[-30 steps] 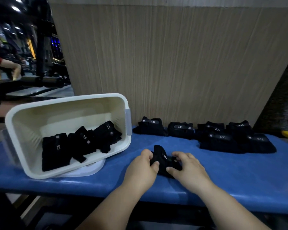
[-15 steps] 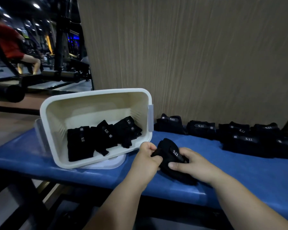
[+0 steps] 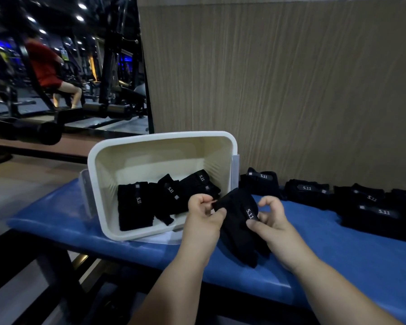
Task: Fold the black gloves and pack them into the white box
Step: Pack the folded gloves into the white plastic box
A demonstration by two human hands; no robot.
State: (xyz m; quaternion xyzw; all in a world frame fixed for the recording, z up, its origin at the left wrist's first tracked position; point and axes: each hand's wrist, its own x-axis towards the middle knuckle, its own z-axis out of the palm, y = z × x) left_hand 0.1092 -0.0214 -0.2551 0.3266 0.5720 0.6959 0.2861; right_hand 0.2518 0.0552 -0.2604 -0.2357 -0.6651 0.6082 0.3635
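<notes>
A black glove (image 3: 238,221) with a white 5.11 label hangs above the blue bench, held by both hands. My left hand (image 3: 203,219) pinches its upper left edge, just in front of the white box (image 3: 164,141). My right hand (image 3: 271,222) grips its right side near the label. The box is tipped with its opening facing me and holds three folded black gloves (image 3: 167,198). Several more folded black gloves (image 3: 314,191) lie in a row along the back of the bench to the right.
The blue padded bench (image 3: 338,259) runs left to right, with a wooden panel wall (image 3: 291,90) right behind it. The box rests on its lid (image 3: 159,239). At the far left are gym machines and a person in red (image 3: 45,64).
Both hands have lifted the glove off the bench and carried it left toward the box's opening. The glove now hangs longer. The camera has turned left.
</notes>
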